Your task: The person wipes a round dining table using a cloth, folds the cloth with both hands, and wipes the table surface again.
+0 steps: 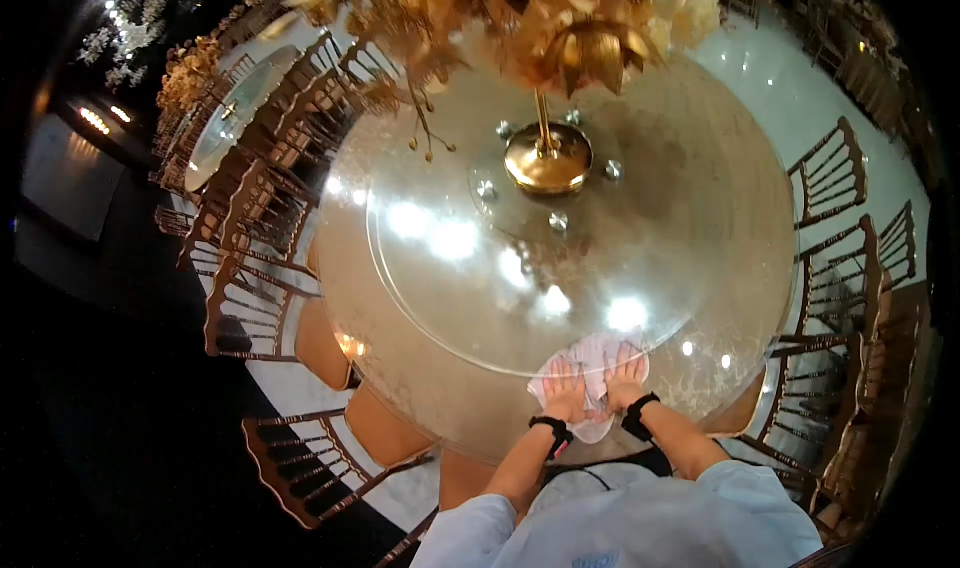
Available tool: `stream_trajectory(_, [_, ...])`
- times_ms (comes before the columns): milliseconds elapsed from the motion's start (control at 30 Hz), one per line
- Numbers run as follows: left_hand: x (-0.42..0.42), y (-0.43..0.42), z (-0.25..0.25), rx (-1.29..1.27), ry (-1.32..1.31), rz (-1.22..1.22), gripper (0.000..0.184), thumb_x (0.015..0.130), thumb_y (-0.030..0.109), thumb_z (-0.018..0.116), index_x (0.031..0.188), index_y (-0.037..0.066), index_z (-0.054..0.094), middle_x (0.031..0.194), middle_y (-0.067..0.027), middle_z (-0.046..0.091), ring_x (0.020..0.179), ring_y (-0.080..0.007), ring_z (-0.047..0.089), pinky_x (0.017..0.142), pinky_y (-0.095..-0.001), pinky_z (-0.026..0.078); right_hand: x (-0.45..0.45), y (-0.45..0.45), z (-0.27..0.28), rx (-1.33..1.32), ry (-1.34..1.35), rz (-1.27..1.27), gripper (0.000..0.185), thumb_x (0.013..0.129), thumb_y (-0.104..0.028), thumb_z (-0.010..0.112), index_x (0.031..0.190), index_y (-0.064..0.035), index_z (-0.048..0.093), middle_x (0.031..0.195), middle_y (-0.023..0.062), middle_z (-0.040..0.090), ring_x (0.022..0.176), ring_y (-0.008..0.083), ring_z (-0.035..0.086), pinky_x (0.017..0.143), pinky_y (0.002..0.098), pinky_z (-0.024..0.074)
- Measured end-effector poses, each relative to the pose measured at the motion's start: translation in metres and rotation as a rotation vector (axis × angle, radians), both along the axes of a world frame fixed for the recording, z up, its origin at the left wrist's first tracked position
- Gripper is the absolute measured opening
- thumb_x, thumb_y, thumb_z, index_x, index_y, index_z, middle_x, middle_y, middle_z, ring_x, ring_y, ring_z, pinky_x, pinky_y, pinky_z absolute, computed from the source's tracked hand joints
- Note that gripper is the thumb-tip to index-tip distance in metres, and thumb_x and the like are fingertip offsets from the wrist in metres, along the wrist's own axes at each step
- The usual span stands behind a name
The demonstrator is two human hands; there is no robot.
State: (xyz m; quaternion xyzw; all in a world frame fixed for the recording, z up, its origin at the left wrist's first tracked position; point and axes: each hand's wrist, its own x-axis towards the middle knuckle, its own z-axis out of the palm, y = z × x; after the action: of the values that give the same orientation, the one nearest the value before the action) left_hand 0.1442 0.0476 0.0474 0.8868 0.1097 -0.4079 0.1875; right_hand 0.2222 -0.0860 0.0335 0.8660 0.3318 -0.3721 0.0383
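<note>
1. Pale shirt (640,523) fills the bottom, nearest the camera; black bands on both wrists, left band (552,436) and right band (638,418).
2. Left hand (564,390): flat, palm down on the cloth, fingers stretched out, pointing away from the body.
3. Right hand (625,370): same pose, also flat on the cloth, fingers out, just beside the left and slightly farther from the table's near edge.
4. Pink-white cloth (593,378): spread and creased under both hands, near the table's near edge, lying across the rim line of the glass disc.
5. Round table (440,393): shiny, beige, marbled; bright light spots reflected on it.
6. Round glass disc (470,303): sits on the table, its rim inside the table's edge.
7. Gold stand (548,163): upright on the disc, toward the table's far edge; flowers (560,28) in gold and cream above it.
8. Five small clear glass pieces (558,222): ringed around the stand's base, apart from it.
9. Brown chairs (255,313) along the table's left edge, more chairs (835,178) along its right.
10. Second table (240,113) beyond the left chairs, pale top.
</note>
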Motion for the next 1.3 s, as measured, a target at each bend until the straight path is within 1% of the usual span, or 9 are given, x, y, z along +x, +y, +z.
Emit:
stream_trajectory(67, [-0.001,0.001,-0.001,0.005,-0.007,-0.022,0.119,0.066,0.058,0.069,0.145,0.007,-0.004,0.146,-0.0271,-0.016,0.134,-0.0452,-0.018,0.105,-0.0593,-0.004,0.002,0.001,0.001,-0.047,0.044,0.031,0.136,0.041,-0.056,0.082,0.144,-0.0023,0.011,0.139,0.0404,-0.016,0.130,0.0561,-0.008,0.104,0.0629,-0.0030])
stream_trajectory(200, [-0.005,0.002,-0.018,0.025,-0.125,-0.028,0.112,0.063,0.062,0.069,0.144,0.008,0.015,0.149,-0.0250,-0.008,0.135,-0.0446,-0.014,0.104,-0.0620,-0.004,0.006,0.003,-0.003,-0.125,0.061,0.081,0.135,0.041,-0.060,0.081,0.144,-0.0052,0.012,0.144,0.0350,0.007,0.133,0.0528,0.001,0.104,0.0630,-0.0020])
stream_trajectory(400, [-0.012,0.002,-0.028,0.174,-0.213,-0.078,0.112,0.062,0.068,0.064,0.145,0.011,0.014,0.149,-0.0241,-0.002,0.137,-0.0435,-0.008,0.107,-0.0578,-0.001,0.004,-0.005,-0.042,-0.002,-0.135,0.055,0.124,0.045,-0.057,0.081,0.143,-0.0132,0.020,0.140,0.0303,0.024,0.133,0.0500,0.010,0.105,0.0627,0.0022])
stream_trajectory(467, [-0.019,0.007,-0.017,0.156,-0.254,-0.015,0.111,0.062,0.074,0.059,0.146,0.017,0.013,0.150,-0.0225,0.001,0.138,-0.0408,-0.005,0.109,-0.0535,0.001,0.001,-0.016,-0.040,0.017,-0.160,0.047,0.126,0.045,-0.059,0.080,0.145,-0.0185,0.015,0.143,0.0286,0.018,0.134,0.0486,0.006,0.104,0.0626,0.0037])
stream_trajectory(533, [-0.031,0.005,-0.014,0.170,-0.224,0.017,0.110,0.062,0.076,0.057,0.146,0.020,0.013,0.150,-0.0216,0.003,0.138,-0.0387,-0.002,0.109,-0.0512,0.002,-0.010,-0.025,-0.005,0.127,-0.195,-0.086,0.095,0.064,-0.041,0.072,0.143,-0.0283,0.021,0.148,0.0188,0.014,0.136,0.0436,0.004,0.104,0.0616,0.0019])
stream_trajectory(700, [-0.058,-0.006,-0.024,0.220,-0.364,0.063,0.113,0.062,0.075,0.058,0.147,0.020,0.008,0.150,-0.0226,-0.002,0.138,-0.0384,-0.004,0.109,-0.0502,0.000,-0.030,-0.042,0.022,0.070,-0.236,-0.077,0.122,0.049,-0.056,0.079,0.146,-0.0302,0.009,0.149,0.0239,0.000,0.137,0.0433,-0.005,0.105,0.0601,-0.0018])
stream_trajectory(1000, [-0.099,-0.027,-0.026,0.102,-0.310,0.038,0.111,0.067,0.071,0.057,0.146,0.015,0.003,0.146,-0.0300,-0.008,0.136,-0.0440,-0.007,0.109,-0.0521,-0.002,-0.059,-0.068,0.002,-0.034,-0.291,0.023,0.133,0.043,-0.065,0.077,0.146,-0.0245,0.004,0.148,0.0269,-0.005,0.136,0.0462,-0.008,0.105,0.0586,-0.0055])
stream_trajectory(1033, [-0.100,-0.028,-0.021,0.091,-0.278,0.020,0.110,0.069,0.069,0.056,0.146,0.015,0.000,0.146,-0.0296,-0.011,0.136,-0.0438,-0.009,0.108,-0.0519,-0.002,-0.061,-0.073,-0.007,-0.030,-0.329,0.063,0.136,0.042,-0.072,0.073,0.147,-0.0213,0.003,0.146,0.0325,-0.005,0.134,0.0494,-0.006,0.106,0.0585,-0.0044])
stream_trajectory(1300, [-0.101,-0.034,-0.027,0.123,-0.252,0.023,0.112,0.068,0.070,0.056,0.146,0.017,-0.005,0.146,-0.0276,-0.015,0.135,-0.0428,-0.016,0.107,-0.0531,-0.007,-0.084,-0.059,0.011,-0.150,-0.382,0.082,0.128,0.051,-0.060,0.076,0.146,-0.0120,0.006,0.144,0.0357,-0.003,0.134,0.0497,-0.004,0.105,0.0594,-0.0054])
